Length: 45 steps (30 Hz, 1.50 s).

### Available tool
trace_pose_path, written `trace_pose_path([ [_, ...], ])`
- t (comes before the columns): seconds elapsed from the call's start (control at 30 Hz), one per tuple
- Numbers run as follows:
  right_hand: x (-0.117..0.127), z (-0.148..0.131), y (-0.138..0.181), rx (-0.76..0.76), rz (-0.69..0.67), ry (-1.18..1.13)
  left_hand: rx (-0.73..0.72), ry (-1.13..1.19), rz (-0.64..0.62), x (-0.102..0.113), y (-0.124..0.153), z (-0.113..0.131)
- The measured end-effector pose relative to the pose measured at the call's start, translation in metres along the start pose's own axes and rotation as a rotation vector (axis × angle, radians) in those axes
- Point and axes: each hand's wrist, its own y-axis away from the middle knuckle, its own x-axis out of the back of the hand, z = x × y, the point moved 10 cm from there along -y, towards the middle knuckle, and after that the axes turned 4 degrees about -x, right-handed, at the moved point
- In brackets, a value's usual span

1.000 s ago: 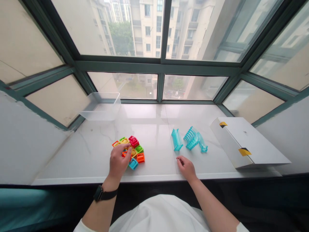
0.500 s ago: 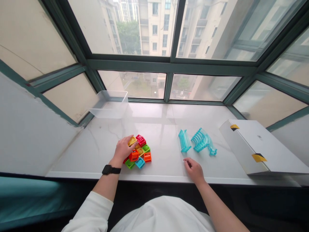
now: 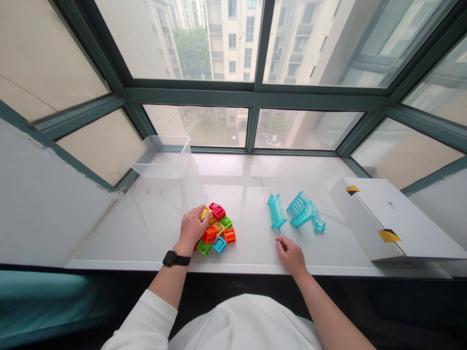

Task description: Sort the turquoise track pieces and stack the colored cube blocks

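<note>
Head view, one entry. Worktop [image 3: 241, 184]: pale marble sill, running under the window frame. Left hand [image 3: 192, 227], wearing a dark watch [image 3: 176, 258], is lying against the left side of the pile of coloured blocks [image 3: 220, 229], which is sitting near the front edge, a little left of the middle. Its grip is curling over the pile's near-left flank with fingertips touching a yellow block [image 3: 204, 212]; whether it is pinching that block or only pressing it cannot be told. The hand appears to be bracing the pile so the loose pieces are not spreading. Right hand [image 3: 291, 253] is resting at the front edge, right of the middle, its grip half-curled and pinching nothing that shows, probably parked as a support. Straight turquoise pieces [image 3: 276, 211] and curved turquoise pieces [image 3: 303, 210] are standing stacked by shape just beyond it, apart from the blocks. Clear plastic bin [image 3: 156, 170] is sitting at the far left corner, well apart. White box [image 3: 394, 218] is lying at the right end.
</note>
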Motion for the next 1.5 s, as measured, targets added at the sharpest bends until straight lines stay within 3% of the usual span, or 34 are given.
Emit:
trace_pose_path([
  [0.57, 0.0, -0.001, 0.0, 0.009, 0.013, -0.005, -0.054, 0.018, -0.034, -0.041, 0.005, 0.079],
  [0.83, 0.001, -0.004, -0.001, 0.008, 0.006, -0.01, -0.051, 0.083, -0.056, -0.051, 0.005, 0.095],
  [1.0, 0.001, -0.005, 0.0, 0.013, 0.001, -0.016, -0.073, 0.133, -0.046, -0.044, 0.003, 0.092],
  [1.13, 0.001, -0.005, 0.0, 0.018, 0.005, -0.016, -0.105, 0.241, 0.063, -0.021, 0.012, 0.076],
  [1.27, 0.001, -0.008, 0.0, 0.037, 0.018, -0.017, -0.063, 0.347, 0.146, -0.009, 0.043, 0.041],
  [1.37, 0.0, -0.008, 0.0, 0.042, 0.013, -0.008, 0.01, 0.38, 0.169, -0.011, 0.077, 0.014],
  [1.5, 0.0, -0.012, 0.001, 0.057, -0.011, -0.009, -0.064, 0.391, 0.116, -0.022, 0.113, 0.009],
])
